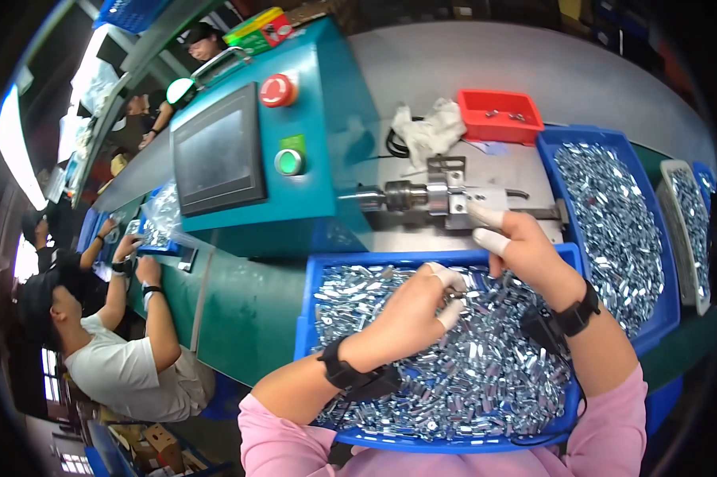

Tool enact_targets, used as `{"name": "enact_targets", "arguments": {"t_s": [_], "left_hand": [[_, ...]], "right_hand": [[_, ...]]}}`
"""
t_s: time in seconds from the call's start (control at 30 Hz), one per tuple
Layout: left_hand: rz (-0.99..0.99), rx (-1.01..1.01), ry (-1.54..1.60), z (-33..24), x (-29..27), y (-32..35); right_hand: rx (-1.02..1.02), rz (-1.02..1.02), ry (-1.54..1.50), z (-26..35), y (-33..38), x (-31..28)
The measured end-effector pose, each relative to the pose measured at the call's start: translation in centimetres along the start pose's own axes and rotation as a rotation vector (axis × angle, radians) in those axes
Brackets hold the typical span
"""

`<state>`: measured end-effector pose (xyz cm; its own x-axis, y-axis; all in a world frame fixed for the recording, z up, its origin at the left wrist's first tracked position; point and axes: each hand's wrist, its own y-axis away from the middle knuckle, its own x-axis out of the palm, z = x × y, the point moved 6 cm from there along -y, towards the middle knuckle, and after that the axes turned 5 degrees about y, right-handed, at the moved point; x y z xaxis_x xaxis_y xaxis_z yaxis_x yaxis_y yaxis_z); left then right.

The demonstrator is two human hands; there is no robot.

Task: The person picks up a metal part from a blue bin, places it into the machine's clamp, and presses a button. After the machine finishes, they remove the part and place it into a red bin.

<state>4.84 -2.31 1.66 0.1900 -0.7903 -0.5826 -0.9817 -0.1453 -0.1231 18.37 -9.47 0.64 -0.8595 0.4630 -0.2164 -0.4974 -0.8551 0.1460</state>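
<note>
My left hand (410, 314) is over the near blue bin (302, 334), which holds many small shiny metal parts (485, 366). Its thumb and fingertips, in white finger cots, pinch together around what looks like one small metal part. Beside the steel clamping fixture (447, 195) of the teal machine (295, 215), my right hand (529, 250) reaches out with its covered fingers stretched and apart. Those fingertips are just in front of the fixture's right end; nothing shows between them. A round chuck (402, 196) sticks out of the machine toward the fixture.
On the machine are a dark screen (219, 151), a red stop button (278, 91) and a green button (288, 162). A red tray (500, 99) and white cloth (428, 131) lie behind the fixture. Another full blue bin (666, 262) stands right. A co-worker (128, 350) sits left.
</note>
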Motion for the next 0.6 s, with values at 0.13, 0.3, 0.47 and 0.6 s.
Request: {"name": "enact_targets", "arguments": {"t_s": [0.13,0.3,0.47,0.6], "left_hand": [[0.085,-0.09,0.079,0.4,0.4,-0.6],[-0.068,-0.199,0.337,2.5,0.5,-0.1],[-0.121,-0.036,0.165,2.7,-0.3,0.0],[-0.268,0.112,0.134,2.0,-2.1,-0.4]], "right_hand": [[-0.018,-0.007,0.005,-0.1,0.3,-0.2],[-0.027,0.021,0.013,0.5,0.1,0.1],[-0.057,-0.033,0.059,0.8,0.1,-0.4],[-0.067,-0.218,0.175,-0.5,-0.2,-3.4]]}}
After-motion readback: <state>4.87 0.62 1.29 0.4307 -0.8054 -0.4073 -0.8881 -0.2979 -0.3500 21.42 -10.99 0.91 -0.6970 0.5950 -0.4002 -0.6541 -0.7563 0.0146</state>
